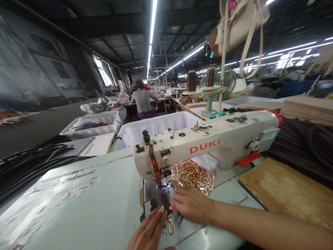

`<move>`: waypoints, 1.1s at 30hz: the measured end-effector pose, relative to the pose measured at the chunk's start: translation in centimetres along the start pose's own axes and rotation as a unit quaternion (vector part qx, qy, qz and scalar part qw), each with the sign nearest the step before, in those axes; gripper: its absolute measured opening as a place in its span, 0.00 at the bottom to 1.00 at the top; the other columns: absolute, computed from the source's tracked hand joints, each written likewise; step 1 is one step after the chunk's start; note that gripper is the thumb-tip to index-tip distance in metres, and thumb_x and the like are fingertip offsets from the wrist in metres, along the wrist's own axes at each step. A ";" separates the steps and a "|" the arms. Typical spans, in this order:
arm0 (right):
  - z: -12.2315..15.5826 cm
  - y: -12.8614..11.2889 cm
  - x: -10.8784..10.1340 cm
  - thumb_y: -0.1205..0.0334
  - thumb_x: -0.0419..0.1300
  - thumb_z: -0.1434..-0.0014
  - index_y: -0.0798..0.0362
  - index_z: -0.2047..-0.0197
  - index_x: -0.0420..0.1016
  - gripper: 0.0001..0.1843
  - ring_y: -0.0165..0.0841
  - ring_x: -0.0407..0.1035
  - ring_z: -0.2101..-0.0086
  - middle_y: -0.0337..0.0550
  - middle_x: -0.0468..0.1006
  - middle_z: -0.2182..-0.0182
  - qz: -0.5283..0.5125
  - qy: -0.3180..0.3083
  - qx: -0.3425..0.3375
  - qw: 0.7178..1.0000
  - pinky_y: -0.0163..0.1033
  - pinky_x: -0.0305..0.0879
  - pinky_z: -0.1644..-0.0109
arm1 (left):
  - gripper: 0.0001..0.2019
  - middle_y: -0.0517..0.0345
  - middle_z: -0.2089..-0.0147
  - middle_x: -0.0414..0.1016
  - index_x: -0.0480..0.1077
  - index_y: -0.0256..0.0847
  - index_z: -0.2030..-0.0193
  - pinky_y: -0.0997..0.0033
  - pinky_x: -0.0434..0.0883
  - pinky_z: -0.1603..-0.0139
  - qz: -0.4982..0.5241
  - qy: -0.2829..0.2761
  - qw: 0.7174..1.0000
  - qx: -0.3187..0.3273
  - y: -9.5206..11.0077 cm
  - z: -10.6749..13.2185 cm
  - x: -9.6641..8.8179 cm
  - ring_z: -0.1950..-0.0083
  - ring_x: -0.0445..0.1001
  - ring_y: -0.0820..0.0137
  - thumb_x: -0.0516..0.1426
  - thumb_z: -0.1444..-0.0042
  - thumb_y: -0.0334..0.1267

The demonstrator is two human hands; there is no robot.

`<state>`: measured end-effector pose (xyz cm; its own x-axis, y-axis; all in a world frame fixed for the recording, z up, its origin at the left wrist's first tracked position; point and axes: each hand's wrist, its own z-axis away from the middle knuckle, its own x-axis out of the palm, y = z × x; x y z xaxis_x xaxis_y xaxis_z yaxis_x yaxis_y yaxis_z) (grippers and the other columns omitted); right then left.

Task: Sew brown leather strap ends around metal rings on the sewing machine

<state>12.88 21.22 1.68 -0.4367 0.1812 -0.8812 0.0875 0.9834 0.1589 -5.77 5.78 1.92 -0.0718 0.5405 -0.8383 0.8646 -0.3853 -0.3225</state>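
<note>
A narrow dark brown strap (162, 196) lies under the presser foot of a cream sewing machine (182, 146) marked DUKI. A gold snap hook (170, 225) hangs off its near end, flat on the table. My left hand (150, 229) reaches in from below with its fingers stretched out, the tips touching the strap's left edge near the hook. On the other side, my right hand (194, 205) has its fingers curled and closed at the strap's right edge, close to the needle area. The fingers hide part of the strap.
A heap of gold snap hooks (194, 175) sits behind my right hand. White plastic bins (158, 123) stand beyond the machine. Dark straps lie left and right, a wooden board (288, 191) at right. Thread cones (191, 81) and a beige bag (240, 24) are above. A person (143, 100) sits ahead.
</note>
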 end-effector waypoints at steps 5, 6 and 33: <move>0.0 0.0 0.1 0.58 0.51 0.30 0.55 0.66 0.68 0.14 0.33 0.67 0.66 0.39 0.71 0.72 0.003 -0.006 0.000 1.000 0.40 0.60 0.67 | 0.14 0.54 0.49 0.77 0.67 0.41 0.44 0.76 0.72 0.46 0.230 -0.014 0.970 -0.082 -2.4 -1.6 0.1 0.47 0.75 0.69 0.52 0.35 0.34; -0.1 0.0 0.1 0.58 0.52 0.30 0.55 0.66 0.68 0.14 0.33 0.67 0.66 0.39 0.71 0.72 0.003 -0.004 0.000 1.000 0.39 0.60 0.68 | 0.12 0.55 0.50 0.78 0.69 0.43 0.46 0.76 0.73 0.48 0.277 -0.031 0.956 -0.092 -2.9 -1.9 0.4 0.48 0.76 0.70 0.51 0.35 0.32; -0.2 -0.3 0.2 0.58 0.53 0.31 0.54 0.67 0.67 0.13 0.33 0.66 0.68 0.38 0.71 0.73 -0.010 0.016 0.018 1.000 0.38 0.59 0.71 | 0.11 0.56 0.56 0.76 0.67 0.44 0.49 0.62 0.72 0.48 0.221 -0.069 0.961 -0.152 -8.8 -2.5 5.4 0.54 0.76 0.64 0.53 0.36 0.39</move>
<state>12.60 20.99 1.56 -0.4674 0.1630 -0.8689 0.1116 0.9859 0.1249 -12.55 13.96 1.36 0.2891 0.2608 -0.9211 0.9294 -0.3070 0.2048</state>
